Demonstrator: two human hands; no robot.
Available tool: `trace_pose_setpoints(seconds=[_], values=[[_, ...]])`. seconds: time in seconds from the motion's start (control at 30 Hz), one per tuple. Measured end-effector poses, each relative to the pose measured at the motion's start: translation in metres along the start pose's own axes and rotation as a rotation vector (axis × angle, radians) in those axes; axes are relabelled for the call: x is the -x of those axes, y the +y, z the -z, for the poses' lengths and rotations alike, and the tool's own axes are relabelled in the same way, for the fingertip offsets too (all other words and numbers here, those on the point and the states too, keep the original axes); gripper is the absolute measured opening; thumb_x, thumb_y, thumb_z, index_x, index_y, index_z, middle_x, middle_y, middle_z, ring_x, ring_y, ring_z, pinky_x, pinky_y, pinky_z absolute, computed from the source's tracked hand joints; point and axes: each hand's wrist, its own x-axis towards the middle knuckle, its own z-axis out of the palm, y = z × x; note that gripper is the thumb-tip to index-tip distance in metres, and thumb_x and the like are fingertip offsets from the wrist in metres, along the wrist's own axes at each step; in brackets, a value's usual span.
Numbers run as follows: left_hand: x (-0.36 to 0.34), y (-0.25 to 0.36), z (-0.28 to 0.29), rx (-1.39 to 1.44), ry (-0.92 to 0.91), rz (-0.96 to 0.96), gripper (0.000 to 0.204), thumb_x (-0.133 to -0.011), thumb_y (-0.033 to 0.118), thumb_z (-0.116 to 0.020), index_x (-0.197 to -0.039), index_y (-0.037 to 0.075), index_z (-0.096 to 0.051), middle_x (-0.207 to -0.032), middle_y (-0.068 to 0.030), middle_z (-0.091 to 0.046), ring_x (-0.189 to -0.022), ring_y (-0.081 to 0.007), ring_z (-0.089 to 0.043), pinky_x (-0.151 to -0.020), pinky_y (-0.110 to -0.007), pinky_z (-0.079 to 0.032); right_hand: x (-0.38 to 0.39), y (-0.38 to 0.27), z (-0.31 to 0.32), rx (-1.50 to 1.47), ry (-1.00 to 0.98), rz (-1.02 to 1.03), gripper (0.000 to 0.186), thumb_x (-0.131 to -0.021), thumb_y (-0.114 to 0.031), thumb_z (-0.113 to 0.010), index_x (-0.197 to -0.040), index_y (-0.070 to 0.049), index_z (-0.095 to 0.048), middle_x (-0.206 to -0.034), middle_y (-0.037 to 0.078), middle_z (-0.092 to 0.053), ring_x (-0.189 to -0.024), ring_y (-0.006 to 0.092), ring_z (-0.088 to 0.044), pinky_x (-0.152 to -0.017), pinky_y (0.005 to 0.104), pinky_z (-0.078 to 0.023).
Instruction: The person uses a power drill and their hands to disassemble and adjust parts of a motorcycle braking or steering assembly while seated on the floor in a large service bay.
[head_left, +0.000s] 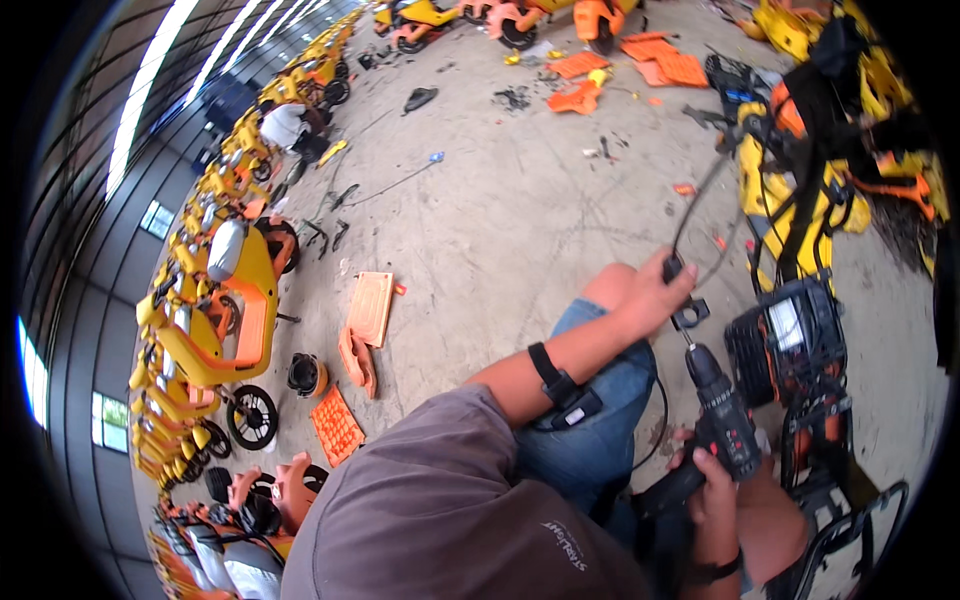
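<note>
My right hand [714, 488] is wrapped round the grip of a black cordless drill [728, 425], which points up and away from me. The drill's bit meets, or nearly meets, a small black clamp-like bracket [689, 314]. Just above that bracket, my left hand [657, 297] is closed on a dark part with a black cable [690, 215] running up from it; its exact kind is too small to tell. Beside the drill, to its right, lies a partly stripped yellow scooter [795, 215] with a black wheel or motor part [752, 352] and a black boxy unit [803, 322].
Rows of yellow and orange scooters [245, 290] line the left side. Orange panels [337, 425] and a round black-and-orange container [306, 375] stand on the concrete floor [480, 250]. Another person [288, 128] crouches at far left. Loose orange pieces [575, 97] are scattered at the back.
</note>
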Motion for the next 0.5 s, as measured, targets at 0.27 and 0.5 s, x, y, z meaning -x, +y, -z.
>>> trace_pose_setpoints(seconds=[0.27,0.5], values=[[-0.014,-0.017,-0.001,-0.026,0.006,-0.076,0.037,-0.094,0.036,-0.066,-0.095,0.001,-0.054,-0.068,-0.006,-0.051,-0.065,-0.0146,-0.048,-0.059,-0.033,-0.043,-0.007,0.007,-0.008,0.019,0.01,0.044,0.06,-0.083,-0.013,-0.068,-0.138,-0.005,-0.043,-0.105,0.016,-0.065,-0.08,0.0222,-0.065,-0.073,0.0375,-0.056],[-0.013,-0.009,0.004,-0.008,-0.073,-0.022,0.035,-0.095,0.037,-0.064,-0.093,0.002,-0.056,-0.069,-0.0029,-0.053,-0.065,-0.0124,-0.048,-0.059,-0.032,-0.043,-0.008,0.004,0.012,1.112,0.053,0.551,0.034,-0.086,-0.012,-0.07,-0.116,0.001,-0.061,-0.099,0.012,-0.066,-0.084,0.0158,-0.062,-0.074,0.0303,-0.05]])
